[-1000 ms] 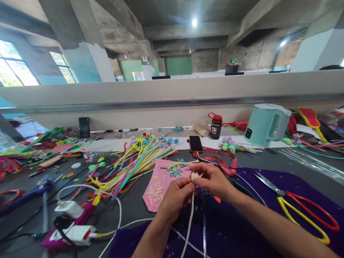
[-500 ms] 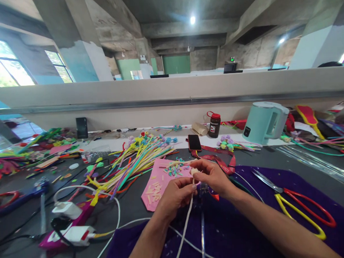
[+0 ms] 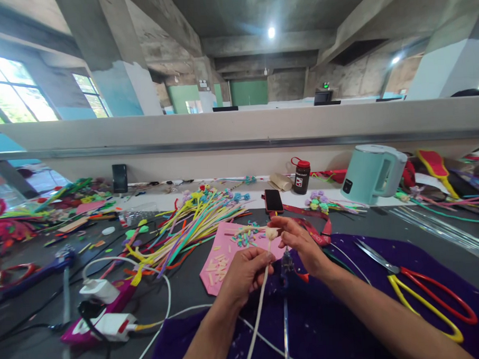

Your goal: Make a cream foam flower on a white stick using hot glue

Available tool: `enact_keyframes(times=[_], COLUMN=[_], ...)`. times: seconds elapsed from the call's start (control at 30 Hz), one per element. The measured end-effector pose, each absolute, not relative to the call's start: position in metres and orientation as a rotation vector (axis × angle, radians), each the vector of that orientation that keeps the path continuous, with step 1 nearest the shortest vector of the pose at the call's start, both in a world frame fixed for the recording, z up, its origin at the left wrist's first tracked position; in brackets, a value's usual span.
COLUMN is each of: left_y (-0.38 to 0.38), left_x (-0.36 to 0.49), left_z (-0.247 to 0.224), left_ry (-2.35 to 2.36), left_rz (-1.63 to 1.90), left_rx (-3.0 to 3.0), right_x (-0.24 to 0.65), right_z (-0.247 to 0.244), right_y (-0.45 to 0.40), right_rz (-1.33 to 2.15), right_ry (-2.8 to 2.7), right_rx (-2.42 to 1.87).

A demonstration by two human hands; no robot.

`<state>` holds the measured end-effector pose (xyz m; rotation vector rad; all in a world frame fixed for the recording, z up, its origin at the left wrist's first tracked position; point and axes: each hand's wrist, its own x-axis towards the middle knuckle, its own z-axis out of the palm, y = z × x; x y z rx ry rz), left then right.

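My left hand (image 3: 243,273) pinches a long cream fuzzy stem (image 3: 258,312), likely a pipe cleaner, just below its top. At its upper end sits a small cream tuft, like a flower head (image 3: 271,233). Beside this tuft, my right hand (image 3: 300,245) is open, its fingers apart and holding nothing visible. Behind the hands a pink sheet (image 3: 209,259) bears loose cream pieces (image 3: 217,268) and small teal and yellow pieces (image 3: 248,235). Below my right hand, a dark tool (image 3: 286,262) is partly in view, with a clear rod (image 3: 286,331) extending toward me.
Scissors (image 3: 394,270) with red and yellow handles lie right on purple cloth (image 3: 328,318). Colourful pipe cleaners (image 3: 197,218) are heaped to the left. A power strip (image 3: 77,335) with plugs and cables is at lower left. Behind are a phone (image 3: 273,201), bottle (image 3: 301,178) and kettle (image 3: 368,174).
My right hand has let go of the cream tuft and moved slightly right, its fingers spreading. My left hand still pinches the stem. The view has shifted slightly.
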<state>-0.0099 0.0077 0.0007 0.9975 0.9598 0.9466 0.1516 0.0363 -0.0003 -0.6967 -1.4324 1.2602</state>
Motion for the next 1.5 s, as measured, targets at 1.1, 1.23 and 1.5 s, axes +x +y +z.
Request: enact_keyframes(times=[1.1,1.23,1.5], left_y=[0.011,0.012,0.012], left_x=[-0.014,-0.011,-0.006], left_z=[-0.003,-0.010,-0.015], left_ry=[0.841,0.852,0.971], left_rz=[1.000,0.987,0.942], left_rx=[0.882,1.009,1.131], right_x=[0.141,0.137,0.132], right_z=[-0.003,-0.011,-0.018], right_y=[0.035,0.034,0.032], right_rz=[1.443,1.497,1.537], right_ry=[-1.415,-1.342,-1.197], right_rx=[-0.889,-0.856,-0.846])
